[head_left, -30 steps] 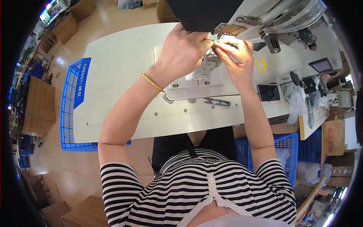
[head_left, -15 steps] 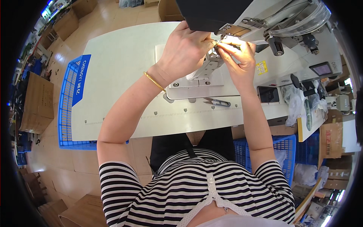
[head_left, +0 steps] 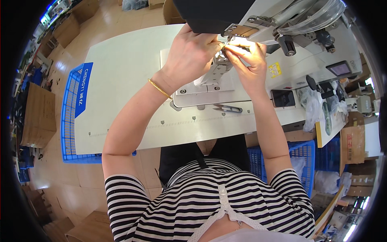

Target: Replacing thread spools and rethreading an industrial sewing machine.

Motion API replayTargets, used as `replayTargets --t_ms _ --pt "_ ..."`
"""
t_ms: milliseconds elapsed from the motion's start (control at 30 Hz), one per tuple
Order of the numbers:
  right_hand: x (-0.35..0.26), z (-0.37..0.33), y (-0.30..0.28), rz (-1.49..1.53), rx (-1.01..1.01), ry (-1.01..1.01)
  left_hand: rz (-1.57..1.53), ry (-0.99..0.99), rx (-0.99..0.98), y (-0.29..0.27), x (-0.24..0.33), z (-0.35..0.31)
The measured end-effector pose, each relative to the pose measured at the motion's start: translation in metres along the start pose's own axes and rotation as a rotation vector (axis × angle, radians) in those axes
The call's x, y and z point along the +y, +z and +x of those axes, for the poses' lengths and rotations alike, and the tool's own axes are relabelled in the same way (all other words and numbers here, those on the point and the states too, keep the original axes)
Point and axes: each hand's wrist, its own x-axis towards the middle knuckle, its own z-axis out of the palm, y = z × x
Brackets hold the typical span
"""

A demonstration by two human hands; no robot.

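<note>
Both my hands are up at the needle area (head_left: 228,40) of an industrial sewing machine (head_left: 219,16), under its bright lamp. My left hand (head_left: 190,58), with a gold bangle (head_left: 160,89) at the wrist, has its fingers closed in a pinch left of the needle. From the other side my right hand (head_left: 253,68) pinches thumb and forefinger together, almost meeting the left fingertips. Whatever lies between the fingertips is too small and glare-lit to name. Below the hands the machine's narrow metal arm (head_left: 213,74) rises from the white table (head_left: 125,76).
Thread snips (head_left: 228,108) lie near the table's front edge, above a printed ruler (head_left: 177,120). A black phone (head_left: 283,98) rests right of my right forearm. Blue crates (head_left: 69,121) stand beside and under the table. Clear plastic bags (head_left: 310,107) and cardboard boxes (head_left: 354,143) crowd the right side.
The whole view has shifted slightly, so the machine and table appear a little further left. Both hands stay pinched at the needle area, with hardly any change in their pose.
</note>
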Motion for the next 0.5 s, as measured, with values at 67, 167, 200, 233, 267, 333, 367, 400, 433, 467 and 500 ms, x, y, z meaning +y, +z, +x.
replayTargets --t_ms 67,167,200,233,267,333,367,400,433,467,500 --pt "-0.0013 -0.0002 -0.0015 -0.001 -0.014 -0.001 0.006 0.003 0.004 -0.0006 0.0005 0.0001" --pt "-0.0020 -0.0001 -0.0025 -0.003 -0.026 -0.002 0.006 0.009 0.013 0.0005 0.0006 -0.0001" --pt "-0.0020 -0.0001 -0.0025 -0.003 -0.025 -0.001 0.001 0.011 0.018 0.0011 0.0005 -0.0002" --pt "-0.0021 0.0000 -0.0023 -0.003 -0.025 -0.001 0.001 0.011 0.018 0.0007 0.0000 -0.0002" --pt "-0.0021 0.0002 -0.0020 -0.008 -0.018 -0.001 -0.003 0.015 0.001 -0.0001 -0.0006 -0.0004" --pt "-0.0026 0.0004 -0.0010 -0.013 -0.011 -0.002 -0.007 0.019 -0.016 -0.0009 -0.0023 -0.0012" --pt "-0.0031 0.0005 -0.0001 -0.015 -0.003 0.015 -0.006 0.027 -0.015 -0.0009 -0.0034 -0.0020" --pt "-0.0036 0.0006 0.0007 -0.017 0.005 0.032 -0.006 0.034 -0.014 -0.0008 -0.0040 -0.0029" --pt "-0.0035 0.0013 -0.0001 -0.018 0.009 0.034 -0.007 0.038 -0.016 -0.0003 -0.0026 -0.0015" --pt "-0.0035 0.0023 -0.0011 -0.033 0.006 0.031 -0.005 0.020 -0.007 0.0002 -0.0001 -0.0005" --pt "-0.0033 0.0033 -0.0022 -0.047 0.003 0.028 -0.002 0.002 0.001 0.0007 0.0014 0.0007"
